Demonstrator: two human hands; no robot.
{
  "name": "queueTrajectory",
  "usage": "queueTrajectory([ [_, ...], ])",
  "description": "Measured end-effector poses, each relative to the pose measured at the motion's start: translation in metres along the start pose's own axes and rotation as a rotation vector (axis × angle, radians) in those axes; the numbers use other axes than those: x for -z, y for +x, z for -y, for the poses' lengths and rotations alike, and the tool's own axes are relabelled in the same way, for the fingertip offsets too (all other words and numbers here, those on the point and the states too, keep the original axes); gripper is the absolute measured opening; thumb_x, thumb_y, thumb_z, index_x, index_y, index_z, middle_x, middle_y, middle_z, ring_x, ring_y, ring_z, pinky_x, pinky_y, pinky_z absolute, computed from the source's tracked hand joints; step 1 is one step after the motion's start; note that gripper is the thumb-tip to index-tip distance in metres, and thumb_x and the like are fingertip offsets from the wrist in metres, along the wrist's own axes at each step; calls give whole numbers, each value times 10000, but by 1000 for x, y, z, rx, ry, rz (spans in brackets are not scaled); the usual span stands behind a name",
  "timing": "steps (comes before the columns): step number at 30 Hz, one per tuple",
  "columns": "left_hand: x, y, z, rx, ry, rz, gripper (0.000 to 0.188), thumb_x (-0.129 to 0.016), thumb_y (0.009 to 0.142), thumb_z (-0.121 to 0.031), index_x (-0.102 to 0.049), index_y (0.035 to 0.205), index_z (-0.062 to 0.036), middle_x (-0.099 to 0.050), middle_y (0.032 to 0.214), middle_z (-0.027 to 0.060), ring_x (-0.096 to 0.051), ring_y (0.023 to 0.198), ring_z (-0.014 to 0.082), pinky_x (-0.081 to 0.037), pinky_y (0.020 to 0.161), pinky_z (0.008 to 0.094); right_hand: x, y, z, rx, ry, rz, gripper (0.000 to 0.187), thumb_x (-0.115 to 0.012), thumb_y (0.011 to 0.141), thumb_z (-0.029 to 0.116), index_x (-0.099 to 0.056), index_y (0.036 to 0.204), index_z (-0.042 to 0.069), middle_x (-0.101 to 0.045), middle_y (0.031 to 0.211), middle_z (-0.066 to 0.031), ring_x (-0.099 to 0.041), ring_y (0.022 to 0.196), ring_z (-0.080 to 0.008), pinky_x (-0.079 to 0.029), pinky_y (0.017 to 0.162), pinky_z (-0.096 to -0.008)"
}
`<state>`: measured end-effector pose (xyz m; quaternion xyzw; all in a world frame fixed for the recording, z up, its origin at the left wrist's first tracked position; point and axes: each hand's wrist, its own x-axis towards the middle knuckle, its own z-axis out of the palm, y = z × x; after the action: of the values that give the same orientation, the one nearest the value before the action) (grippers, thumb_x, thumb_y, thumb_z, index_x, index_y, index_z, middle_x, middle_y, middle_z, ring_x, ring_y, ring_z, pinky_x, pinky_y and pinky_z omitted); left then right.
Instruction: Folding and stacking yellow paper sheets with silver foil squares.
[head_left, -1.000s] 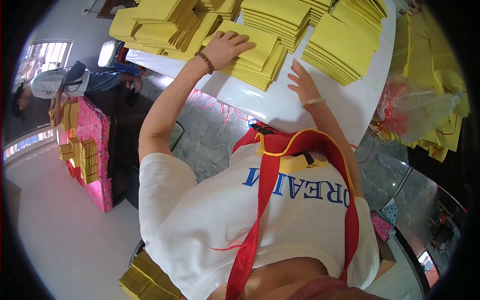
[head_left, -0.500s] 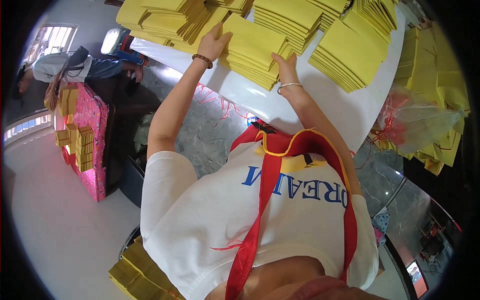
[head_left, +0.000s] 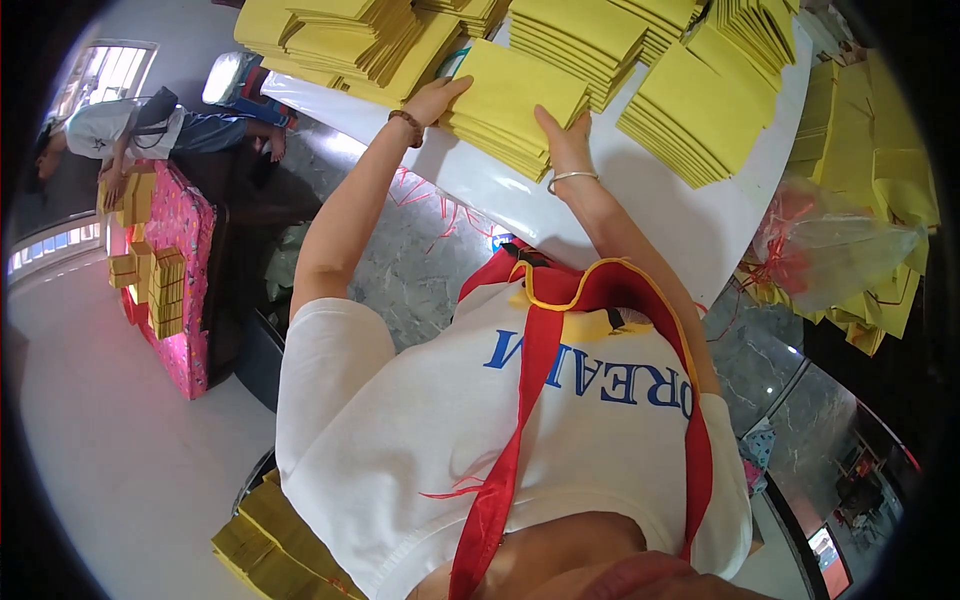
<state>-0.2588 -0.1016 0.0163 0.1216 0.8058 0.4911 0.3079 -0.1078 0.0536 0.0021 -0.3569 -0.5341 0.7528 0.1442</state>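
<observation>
A stack of yellow folded papers lies near the front edge of the white-topped table, its lower layers fanned out toward me. My left hand grips its left edge, the thumb resting on top. At the right corner my right hand holds the stack, thumb up and the other fingers partly hidden behind it. A small green-and-white thing shows just beyond my left fingers, too little of it to name.
More yellow stacks crowd the table, one to the right and one at the left. A clear plastic bag and larger yellow sheets are at far right. On the left a person bends by a pink-covered table holding yellow bundles.
The top of the held stack has shifted slightly right and toward me. My left hand has slid nearer along its edge, and the green-and-white thing has come into sight.
</observation>
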Motion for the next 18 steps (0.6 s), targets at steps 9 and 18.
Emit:
queueTrajectory([
  [9, 9, -29, -7, 183, -264, 234, 584, -656, 750, -452, -522, 1136, -36, -623, 917, 29, -595, 773, 88, -464, 641, 231, 11, -21, 7, 120, 143, 219, 644, -636, 798, 116, -270, 1319, 26, -418, 1273, -118, -426, 1155, -213, -363, 955, -312],
  [18, 5, -44, 10, 163, -490, 386, 509, -655, 786, -343, -538, 1163, -21, -606, 1093, 65, -580, 987, 133, -453, 835, 253, 27, -15, 0, 164, 83, 398, 665, -624, 810, 112, -257, 1359, 33, -430, 1277, -97, -434, 1151, -190, -361, 954, -297],
])
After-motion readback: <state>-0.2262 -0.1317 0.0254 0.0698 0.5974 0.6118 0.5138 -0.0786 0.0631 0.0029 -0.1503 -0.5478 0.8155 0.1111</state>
